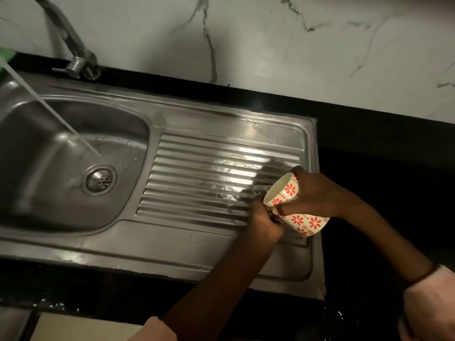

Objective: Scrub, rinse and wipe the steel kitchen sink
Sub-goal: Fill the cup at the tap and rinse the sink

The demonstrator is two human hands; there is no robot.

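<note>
The steel sink (138, 244) fills the left and middle, with a bowl and drain (100, 179) on the left and a ribbed, wet draining board (197, 173) on the right. Water streams (49, 107) from the tap (73, 45) into the bowl. Over the draining board's right end, a white cup with red flowers (299, 219) is tilted, its mouth facing left. My right hand (317, 193) grips the cup from above. My left hand (264, 221) curls its fingers round the cup's lower side, apparently at the handle.
A black countertop (381, 148) surrounds the sink, with a white marble wall (270, 40) behind. Something green (7, 55) sits at the far left edge. Water drops lie on the front counter edge (49, 305).
</note>
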